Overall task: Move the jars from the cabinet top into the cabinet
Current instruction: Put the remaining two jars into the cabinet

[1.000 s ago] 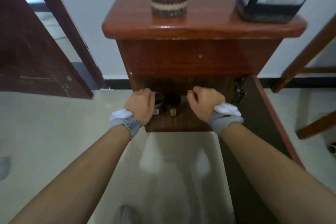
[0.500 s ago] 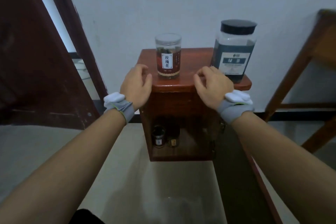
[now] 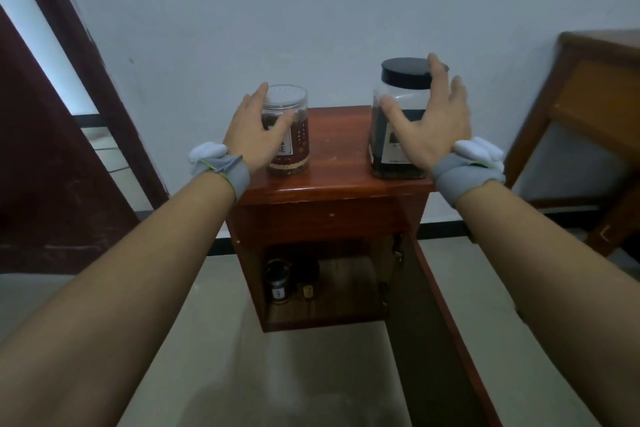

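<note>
**Red-brown cabinet, two jars, two spread hands**

Wooden cabinet (image 3: 332, 191) carries both jars on its top. The left hand (image 3: 254, 133), fingers spread, reaches around the clear-lidded jar (image 3: 289, 135); the right hand (image 3: 431, 125), wide open, cups the black-lidded jar (image 3: 398, 121). Neither is gripped. Below, the open compartment holds small dark containers (image 3: 278, 282).

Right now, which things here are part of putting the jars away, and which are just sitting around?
Part of the job:
clear-lidded jar
black-lidded jar
cabinet
left hand
right hand

Just there:
small jars inside the cabinet
wooden table
door
</note>
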`<state>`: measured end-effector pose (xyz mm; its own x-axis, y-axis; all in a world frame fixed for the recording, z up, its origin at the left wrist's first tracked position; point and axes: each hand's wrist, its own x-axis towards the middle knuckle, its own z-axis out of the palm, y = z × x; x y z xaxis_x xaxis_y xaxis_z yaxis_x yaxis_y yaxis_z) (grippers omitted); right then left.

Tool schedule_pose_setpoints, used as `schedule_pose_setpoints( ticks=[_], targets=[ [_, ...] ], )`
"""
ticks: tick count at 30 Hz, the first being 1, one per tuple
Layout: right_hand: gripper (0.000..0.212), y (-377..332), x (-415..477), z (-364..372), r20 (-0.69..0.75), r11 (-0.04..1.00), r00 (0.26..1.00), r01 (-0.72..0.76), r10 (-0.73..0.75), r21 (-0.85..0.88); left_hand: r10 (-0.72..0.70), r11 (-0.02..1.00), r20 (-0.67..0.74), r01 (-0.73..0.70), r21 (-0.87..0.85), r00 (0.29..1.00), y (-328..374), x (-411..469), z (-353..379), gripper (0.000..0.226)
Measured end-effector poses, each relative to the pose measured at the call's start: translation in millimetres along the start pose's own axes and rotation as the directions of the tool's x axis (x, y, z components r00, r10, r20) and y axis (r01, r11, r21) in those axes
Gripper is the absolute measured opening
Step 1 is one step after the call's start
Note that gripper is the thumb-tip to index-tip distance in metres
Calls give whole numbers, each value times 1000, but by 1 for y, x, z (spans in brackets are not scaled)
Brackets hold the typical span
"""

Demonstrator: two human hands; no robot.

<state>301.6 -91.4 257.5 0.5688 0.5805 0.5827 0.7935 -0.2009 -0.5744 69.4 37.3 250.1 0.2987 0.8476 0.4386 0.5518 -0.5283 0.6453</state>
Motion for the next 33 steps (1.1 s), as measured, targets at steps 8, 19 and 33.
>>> schedule_pose_setpoints(
  ticks=[8, 19, 33],
  targets=[
    [59, -19, 10, -1, 36, 988, 991, 128, -131, 83, 7, 994, -18, -9, -109, 1000, 9, 2, 8, 60],
    [64, -42, 9, -9, 31, 991, 999, 22, -27, 128, 8, 995, -107, -18, -100, 994, 30, -15, 12, 59],
    [61, -61, -73, -91, 78, 996, 996, 45, -52, 80, -39, 991, -158, 18, -131, 987, 77, -101, -44, 60]
  ],
)
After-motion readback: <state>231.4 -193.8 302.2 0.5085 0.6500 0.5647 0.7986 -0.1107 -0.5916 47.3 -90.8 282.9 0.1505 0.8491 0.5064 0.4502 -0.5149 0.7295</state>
